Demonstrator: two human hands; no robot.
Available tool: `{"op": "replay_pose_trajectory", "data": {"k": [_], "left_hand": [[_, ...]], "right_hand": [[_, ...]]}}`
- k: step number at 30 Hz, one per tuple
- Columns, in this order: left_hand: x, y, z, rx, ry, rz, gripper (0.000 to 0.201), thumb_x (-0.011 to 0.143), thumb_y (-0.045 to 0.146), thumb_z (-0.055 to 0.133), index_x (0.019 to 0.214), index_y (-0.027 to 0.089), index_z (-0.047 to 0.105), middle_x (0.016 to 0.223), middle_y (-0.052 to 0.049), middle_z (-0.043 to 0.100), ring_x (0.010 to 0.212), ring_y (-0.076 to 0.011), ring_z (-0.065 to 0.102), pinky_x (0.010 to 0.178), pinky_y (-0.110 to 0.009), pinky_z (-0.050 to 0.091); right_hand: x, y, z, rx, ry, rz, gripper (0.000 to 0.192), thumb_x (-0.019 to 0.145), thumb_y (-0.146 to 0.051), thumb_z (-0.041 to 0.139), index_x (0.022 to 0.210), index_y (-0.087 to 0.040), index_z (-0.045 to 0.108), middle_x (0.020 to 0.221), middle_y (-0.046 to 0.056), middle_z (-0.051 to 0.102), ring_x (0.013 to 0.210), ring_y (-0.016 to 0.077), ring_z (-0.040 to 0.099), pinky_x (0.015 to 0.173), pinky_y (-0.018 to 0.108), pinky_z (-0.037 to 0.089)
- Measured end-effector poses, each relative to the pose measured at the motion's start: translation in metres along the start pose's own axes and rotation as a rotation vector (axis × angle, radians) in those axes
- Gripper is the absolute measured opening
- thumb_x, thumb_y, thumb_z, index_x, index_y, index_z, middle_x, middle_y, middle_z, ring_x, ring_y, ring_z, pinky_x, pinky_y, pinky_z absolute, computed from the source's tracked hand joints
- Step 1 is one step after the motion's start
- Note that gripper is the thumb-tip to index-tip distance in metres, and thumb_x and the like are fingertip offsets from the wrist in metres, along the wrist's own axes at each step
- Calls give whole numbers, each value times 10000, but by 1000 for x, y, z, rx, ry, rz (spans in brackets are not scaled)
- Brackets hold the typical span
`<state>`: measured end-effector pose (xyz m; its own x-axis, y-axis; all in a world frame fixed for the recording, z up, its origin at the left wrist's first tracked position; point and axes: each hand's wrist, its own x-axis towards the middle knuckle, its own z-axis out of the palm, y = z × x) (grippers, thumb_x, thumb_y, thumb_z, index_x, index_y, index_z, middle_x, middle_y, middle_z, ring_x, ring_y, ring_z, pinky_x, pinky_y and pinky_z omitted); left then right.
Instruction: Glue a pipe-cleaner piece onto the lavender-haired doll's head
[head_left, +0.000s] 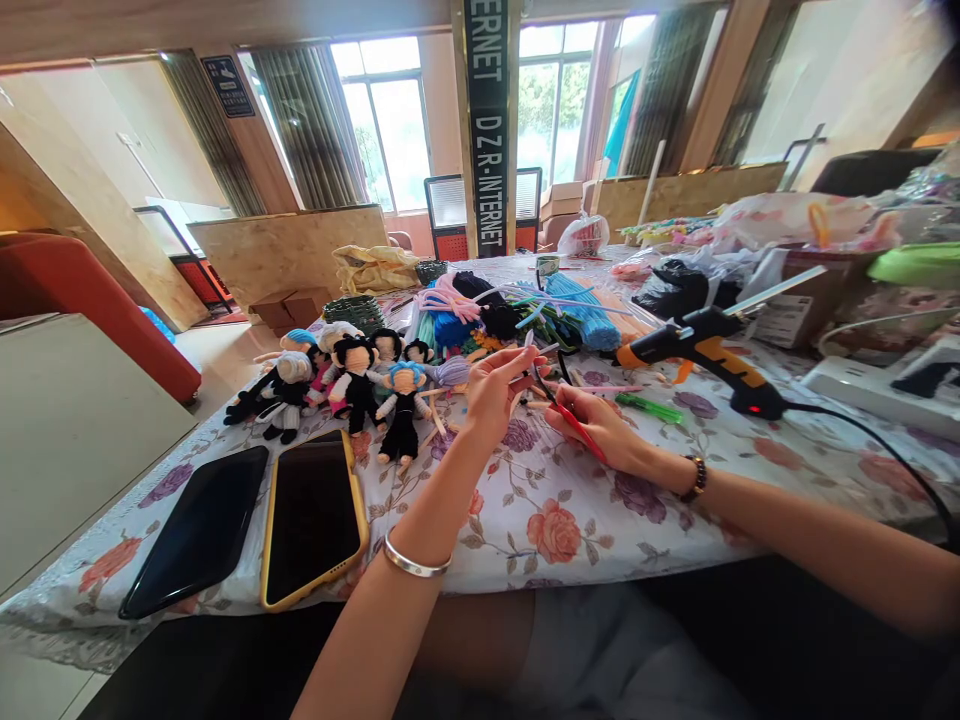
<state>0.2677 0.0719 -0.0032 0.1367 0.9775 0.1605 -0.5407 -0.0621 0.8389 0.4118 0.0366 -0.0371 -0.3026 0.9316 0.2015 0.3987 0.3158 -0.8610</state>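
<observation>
Two risks stand out on the bench (570, 520): the glue gun (701, 350), propped just beside the right hand (600, 425), could burn a wrist, and its cord could snag. The left hand (491, 390) pinches a thin pipe cleaner (536, 362) between closed fingers; the right hand's fingers are curled round red-handled scissors (581, 430), whose blades are hard to make out. Small dolls (352, 385) crowd close by.

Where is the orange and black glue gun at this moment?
In the head view, the orange and black glue gun lies on the floral tablecloth, right of centre, just beyond the right hand and in front of a black plastic bag.
</observation>
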Motion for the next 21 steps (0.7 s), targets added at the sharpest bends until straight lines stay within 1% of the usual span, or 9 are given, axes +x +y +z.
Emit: {"op": "replay_pose_trajectory", "data": {"k": [7, 11, 16, 21], "left_hand": [[-1, 0, 0, -11, 4, 1, 194, 572, 266, 787, 659, 130, 680, 659, -15, 666, 640, -112, 643, 764, -282, 477], [0, 0, 0, -14, 7, 4, 192, 571, 268, 783, 661, 133, 681, 663, -13, 665, 637, -107, 635, 763, -285, 480], [0, 0, -1, -13, -15, 14, 195, 576, 270, 779, 666, 129, 680, 656, -8, 654, 635, -102, 626, 758, -291, 486], [0, 0, -1, -10, -3, -3, 203, 557, 275, 788, 656, 136, 678, 650, -8, 659, 631, -99, 625, 749, -281, 486]], "right_hand": [[2, 2, -1, -66, 20, -2, 475, 764, -653, 513, 703, -211, 351, 592, -50, 369, 525, 89, 330, 478, 244, 254], [1, 0, 0, -34, 14, 13, 463, 768, -647, 506, 719, -213, 354, 596, -52, 370, 509, 86, 330, 465, 241, 254], [0, -1, 0, -20, 17, -12, 438, 793, -616, 492, 719, -211, 345, 612, -49, 369, 527, 85, 320, 475, 239, 251], [2, 3, 0, -59, 14, -40, 442, 789, -617, 506, 721, -207, 355, 620, -46, 378, 548, 91, 321, 497, 245, 255]]}}
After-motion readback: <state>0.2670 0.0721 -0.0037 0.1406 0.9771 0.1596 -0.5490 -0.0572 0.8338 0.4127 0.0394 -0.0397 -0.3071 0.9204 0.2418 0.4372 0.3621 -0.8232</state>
